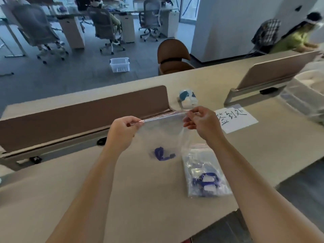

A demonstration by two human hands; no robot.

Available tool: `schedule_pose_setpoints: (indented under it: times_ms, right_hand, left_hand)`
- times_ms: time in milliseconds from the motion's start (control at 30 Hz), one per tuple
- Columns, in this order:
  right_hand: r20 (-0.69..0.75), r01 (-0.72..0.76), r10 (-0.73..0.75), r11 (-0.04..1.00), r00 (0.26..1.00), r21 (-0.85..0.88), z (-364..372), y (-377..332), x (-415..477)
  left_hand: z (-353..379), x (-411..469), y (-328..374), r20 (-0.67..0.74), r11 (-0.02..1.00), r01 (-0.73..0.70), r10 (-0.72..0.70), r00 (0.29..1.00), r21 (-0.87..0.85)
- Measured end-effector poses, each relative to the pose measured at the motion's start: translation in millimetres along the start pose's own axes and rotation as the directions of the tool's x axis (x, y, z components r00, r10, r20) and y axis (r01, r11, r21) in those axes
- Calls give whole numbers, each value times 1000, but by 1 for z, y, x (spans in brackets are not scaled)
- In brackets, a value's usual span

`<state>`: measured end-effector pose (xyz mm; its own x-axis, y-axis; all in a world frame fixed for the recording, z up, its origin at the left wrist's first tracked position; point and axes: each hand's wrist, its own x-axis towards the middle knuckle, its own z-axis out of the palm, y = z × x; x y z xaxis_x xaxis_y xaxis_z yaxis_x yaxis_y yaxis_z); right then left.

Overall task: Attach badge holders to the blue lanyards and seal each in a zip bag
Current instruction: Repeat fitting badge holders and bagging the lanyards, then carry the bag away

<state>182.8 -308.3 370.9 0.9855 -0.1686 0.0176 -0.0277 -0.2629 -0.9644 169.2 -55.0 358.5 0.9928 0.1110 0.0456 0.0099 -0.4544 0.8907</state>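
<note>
Left hand [122,132] and right hand [201,121] each pinch 1 top corner of my zip bag [161,134], blue lanyard [162,154] inside: sealing step. Next, I judge: press along the zip strip [164,116].

Single head-worn wide-angle view, facing forward and down.
It looked from close above the desk [61,199], with the left hand [122,133] and right hand [204,124] near mid-frame, and reached past the divider [78,109] to the floor [78,74] beyond.
</note>
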Motion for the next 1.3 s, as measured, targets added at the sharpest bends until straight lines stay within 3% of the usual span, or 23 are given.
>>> schedule_pose_setpoints:
  times_ms: [133,267,433,600,767,900,1133,1300]
  right_hand:
    - [-106,-74,77,997,991,28,-42,20,-39]
    - [-199,-121,123,992,972,23,-81,35,-72]
    - [-250,-119,123,992,960,33,-117,47,-89]
    - [-238,-156,159,987,958,30,-134,70,-69]
    - [-193,-224,214,974,958,-29,-143,128,-21]
    - [-149,-241,221,961,964,-135,-141,183,27]
    - [-82,-263,250,921,965,-287,-133,265,102]
    - [-57,-296,295,886,954,-357,-120,314,134]
  left_hand:
    - [36,-13,12,170,994,6,14,985,-113]
    - [71,-32,28,297,997,-24,47,954,-79]
    - [102,-44,43,360,994,-35,69,930,-101]
    - [137,-36,35,370,997,26,3,929,-73]
    - [198,-11,0,300,996,92,-90,950,8]
    - [245,9,-18,184,979,88,-123,975,186]
    - [311,60,-61,33,942,231,-246,969,245]
    - [342,88,-105,19,905,263,-286,958,335]
